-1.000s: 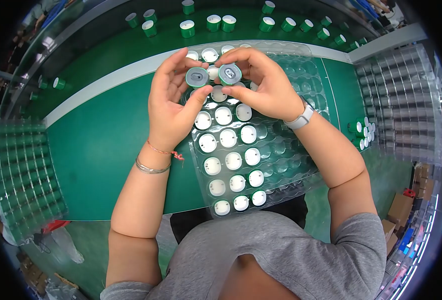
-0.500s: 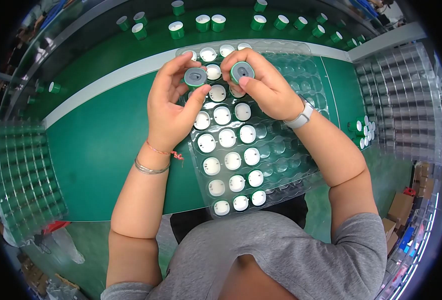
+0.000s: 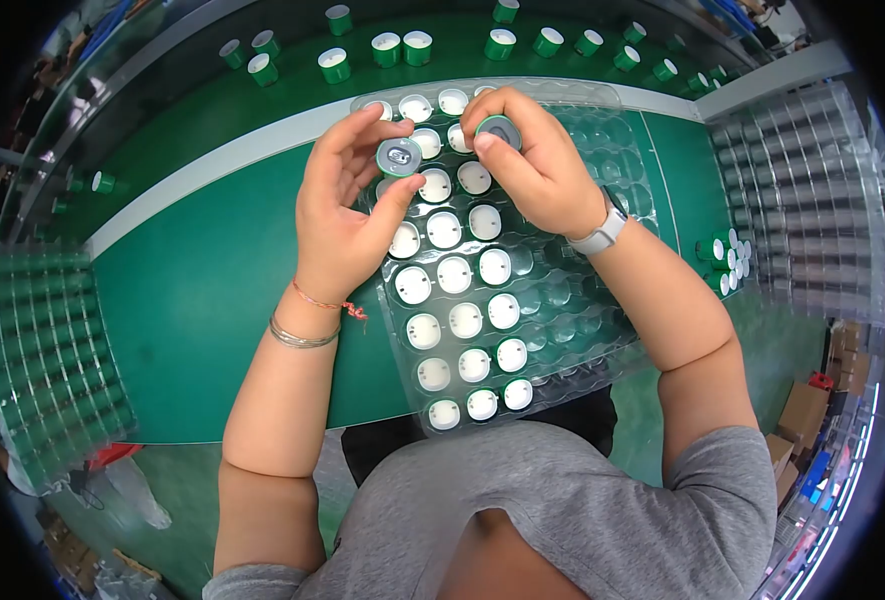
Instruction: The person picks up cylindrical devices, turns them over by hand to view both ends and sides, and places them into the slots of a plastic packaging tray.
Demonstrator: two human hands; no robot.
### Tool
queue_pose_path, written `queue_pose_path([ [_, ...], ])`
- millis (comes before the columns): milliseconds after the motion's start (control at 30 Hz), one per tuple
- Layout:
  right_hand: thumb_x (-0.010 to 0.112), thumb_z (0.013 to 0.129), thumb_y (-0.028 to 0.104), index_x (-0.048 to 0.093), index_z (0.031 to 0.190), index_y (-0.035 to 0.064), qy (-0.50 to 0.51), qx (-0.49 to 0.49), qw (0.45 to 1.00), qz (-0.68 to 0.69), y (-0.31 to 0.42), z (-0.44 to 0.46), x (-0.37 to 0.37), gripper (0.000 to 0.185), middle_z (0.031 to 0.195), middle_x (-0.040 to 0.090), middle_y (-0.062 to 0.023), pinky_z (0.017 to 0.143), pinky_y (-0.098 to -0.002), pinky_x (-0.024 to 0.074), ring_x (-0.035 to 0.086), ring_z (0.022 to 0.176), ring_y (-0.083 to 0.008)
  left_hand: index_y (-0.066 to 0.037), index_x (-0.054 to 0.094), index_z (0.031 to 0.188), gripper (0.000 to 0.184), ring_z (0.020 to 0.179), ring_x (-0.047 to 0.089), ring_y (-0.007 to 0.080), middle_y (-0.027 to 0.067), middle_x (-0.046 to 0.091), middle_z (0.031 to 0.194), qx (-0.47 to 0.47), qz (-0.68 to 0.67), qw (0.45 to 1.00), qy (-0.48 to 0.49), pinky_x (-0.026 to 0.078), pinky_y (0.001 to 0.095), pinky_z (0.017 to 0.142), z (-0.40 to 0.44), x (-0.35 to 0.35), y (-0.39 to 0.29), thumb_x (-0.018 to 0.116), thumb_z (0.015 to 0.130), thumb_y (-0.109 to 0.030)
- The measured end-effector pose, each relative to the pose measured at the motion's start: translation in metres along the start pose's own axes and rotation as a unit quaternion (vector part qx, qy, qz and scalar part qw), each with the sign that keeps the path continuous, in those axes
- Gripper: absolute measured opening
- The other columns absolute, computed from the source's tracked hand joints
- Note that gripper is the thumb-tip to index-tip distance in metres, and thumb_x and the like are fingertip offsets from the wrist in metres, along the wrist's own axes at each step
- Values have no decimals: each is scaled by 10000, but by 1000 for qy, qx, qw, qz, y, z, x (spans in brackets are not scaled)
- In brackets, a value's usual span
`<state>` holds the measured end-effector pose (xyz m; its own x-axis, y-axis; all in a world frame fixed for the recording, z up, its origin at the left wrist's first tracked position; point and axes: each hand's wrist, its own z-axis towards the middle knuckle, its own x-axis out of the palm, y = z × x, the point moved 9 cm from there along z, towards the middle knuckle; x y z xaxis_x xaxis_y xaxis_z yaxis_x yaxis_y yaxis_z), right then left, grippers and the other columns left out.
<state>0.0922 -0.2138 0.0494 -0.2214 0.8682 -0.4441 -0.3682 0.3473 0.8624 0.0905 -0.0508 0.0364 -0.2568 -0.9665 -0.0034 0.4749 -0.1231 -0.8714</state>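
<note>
My left hand (image 3: 337, 215) grips a short green cylinder (image 3: 399, 157) between thumb and fingers, its grey recessed end facing me. To its right, my right hand (image 3: 542, 175) is closed on a second green-rimmed cylinder (image 3: 502, 132), grey end up and partly covered by the thumb. Both are held apart above the far part of a clear plastic tray (image 3: 572, 270). In the tray's left columns stand several cylinders with white ends up, such as this white-ended cylinder (image 3: 453, 274). My hands hide some of the far ones.
Beyond a pale rail (image 3: 212, 165), several green cylinders (image 3: 333, 66) stand on a dark green belt (image 3: 292, 90). Stacked clear trays (image 3: 802, 190) lean at the right, and another tray stack (image 3: 47, 340) is at the left. A cluster of cylinders (image 3: 727, 260) sits by the right edge.
My right hand has shifted slightly up and right with its cylinder, widening the gap. The cylinder in my left hand has turned a little. Cylinders beyond the rail have moved left.
</note>
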Motion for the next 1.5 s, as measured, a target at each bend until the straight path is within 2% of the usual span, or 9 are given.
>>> queue_pose_path([
  [233, 499, 939, 120, 501, 1075, 39, -15, 18, 998, 63, 2, -2, -4, 159, 1007, 537, -51, 764, -252, 429, 493, 870, -120, -27, 471, 1312, 599, 1098, 622, 214, 139, 641, 1178, 64, 90, 994, 21, 497, 336, 938, 3, -2, -7, 746, 782, 19],
  [500, 453, 1025, 256, 542, 932, 47, -140, 34, 975, 172, -22, 4, -30, 245, 806, 538, -3, 541, -209, 330, 396, 607, -58, 29, 522, 1254, 532, 1096, 607, 222, 177, 613, 1195, -72, -35, 997, 6, 584, 350, 894, 0, 0, 8, 714, 768, 128],
  [633, 632, 942, 293, 563, 983, 65, -94, 78, 990, 70, -18, 6, -35, 242, 823, 565, 6, 582, -200, 389, 483, 653, -51, 38, 505, 1319, 570, 1113, 594, 209, 148, 580, 1217, -109, -109, 988, 7, 556, 293, 885, -2, 4, 15, 678, 787, 150],
  [700, 712, 887, 281, 570, 1010, 72, -70, -32, 996, 44, 2, 6, -30, 281, 835, 570, 23, 618, -216, 433, 519, 712, -55, 40, 524, 1314, 551, 1172, 540, 183, 116, 545, 1260, -110, -97, 989, 3, 522, 254, 878, -1, 3, 15, 653, 792, 162],
  [900, 594, 940, 212, 555, 1064, 57, -42, 19, 988, 148, -5, 1, -26, 202, 869, 562, 5, 627, -240, 431, 486, 716, -61, 54, 545, 1263, 416, 1162, 540, 167, 114, 544, 1280, -95, 36, 993, 61, 512, 275, 881, 7, 10, -2, 623, 856, 84],
  [1100, 521, 934, 139, 505, 1125, 48, -133, -3, 973, 190, -24, 8, -43, 212, 873, 572, -24, 566, -254, 432, 489, 623, -79, 61, 503, 1265, 429, 1050, 631, 198, 123, 594, 1209, -290, -126, 948, 36, 513, 255, 835, -4, 29, 0, 601, 847, 60],
  [1233, 539, 935, 159, 524, 1087, 47, -168, -1, 966, 199, -33, 11, -52, 189, 814, 578, -16, 552, -249, 429, 511, 630, -75, 28, 532, 1237, 435, 1180, 592, 272, 88, 535, 1217, -274, -27, 952, 134, 527, 297, 864, -10, 61, -17, 648, 818, 53],
  [1367, 574, 937, 203, 548, 1057, 43, -204, 6, 951, 233, -36, 10, -59, 201, 762, 575, -9, 541, -243, 420, 510, 627, -66, -5, 590, 1131, 405, 1061, 602, 168, 68, 553, 1168, -144, 59, 966, 207, 496, 302, 951, -8, 107, -29, 704, 753, 86],
  [1500, 578, 943, 219, 548, 1055, 34, -221, -24, 955, 194, -29, 9, -64, 218, 745, 573, -5, 535, -245, 401, 493, 620, -62, -33, 616, 1106, 401, 1024, 606, 212, 93, 588, 1137, -104, 218, 945, 221, 493, 312, 901, -9, 117, -23, 739, 727, 10],
])
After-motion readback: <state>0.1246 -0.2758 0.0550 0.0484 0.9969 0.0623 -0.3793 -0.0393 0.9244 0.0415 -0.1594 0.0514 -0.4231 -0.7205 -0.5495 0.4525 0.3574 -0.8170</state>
